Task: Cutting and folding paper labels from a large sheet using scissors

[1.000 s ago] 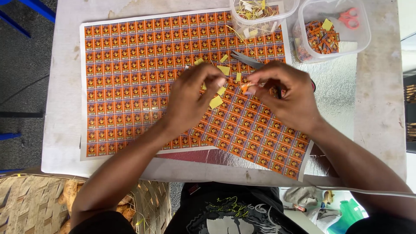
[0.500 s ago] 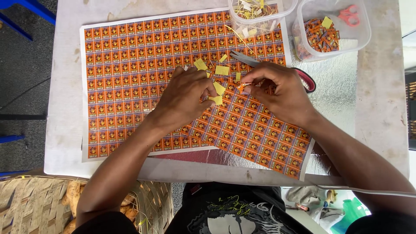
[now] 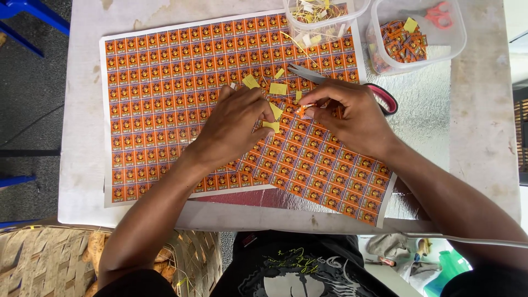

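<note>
Pale tabletop (image 3: 478, 126) with a strip of silvery foil showing at the right, mostly covered by two big sheets of small orange printed labels (image 3: 165, 110), one lying flat and one overlapping it at an angle. Left hand (image 3: 236, 124) is curled over the sheets, fingers bunched together beside some yellow paper squares (image 3: 278, 88). Right hand (image 3: 346, 113) is pinching a tiny orange label piece (image 3: 303, 110) between thumb and fingertips, right where both hands meet. Scissors (image 3: 308, 74) with a pink handle lie just behind the right hand. Two clear plastic tubs (image 3: 456, 41) sit at the far edge, holding scraps and cut pieces.
</note>
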